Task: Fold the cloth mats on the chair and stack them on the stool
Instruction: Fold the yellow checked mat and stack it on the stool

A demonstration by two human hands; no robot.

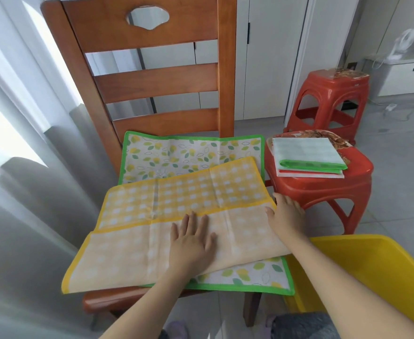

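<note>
A yellow checked mat (176, 216) lies folded in half on the wooden chair (152, 77), on top of a flat leaf-print mat (189, 152) with a green edge. Two folded mats (308, 157) sit stacked on the red stool (323, 187).

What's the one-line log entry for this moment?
stage: folding yellow checked mat on chair | left hand flat on fold | right hand at right edge | under: leaf-print mat | stool: folded mats stacked
</note>
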